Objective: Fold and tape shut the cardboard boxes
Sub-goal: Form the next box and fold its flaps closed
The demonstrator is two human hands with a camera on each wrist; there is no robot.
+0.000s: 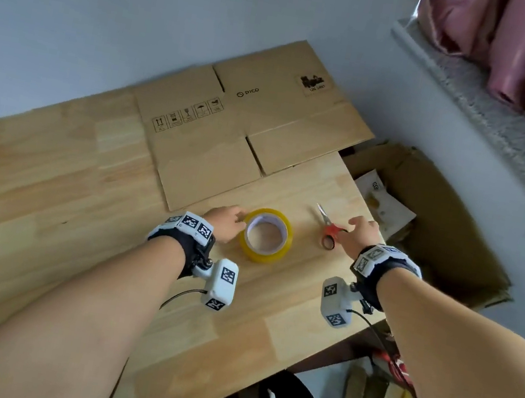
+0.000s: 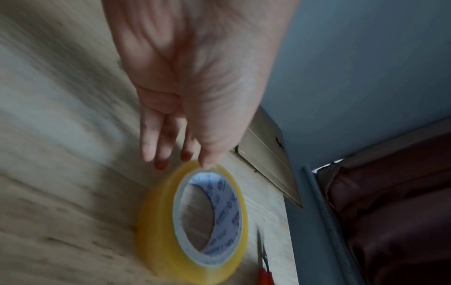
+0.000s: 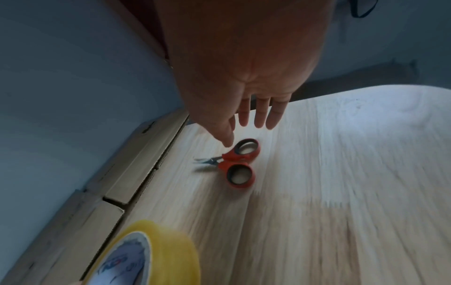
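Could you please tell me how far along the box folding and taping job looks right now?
Barely begun. Done: nothing; the cardboard box lies flat and unfolded on the table. In hand: the left hand touches the tape roll, and the right hand reaches over the scissors, gripping nothing. Left: all folding and taping.

Tape roll by my fingers: translucent yellow, white core with blue print. Scissors: red-orange handles, black-lined loops, silver blades. Flattened box: plain tan, black handling icons and logo. Table: pale wood grain. Wristbands: black-and-white square markers. Curtain: dusty pink.
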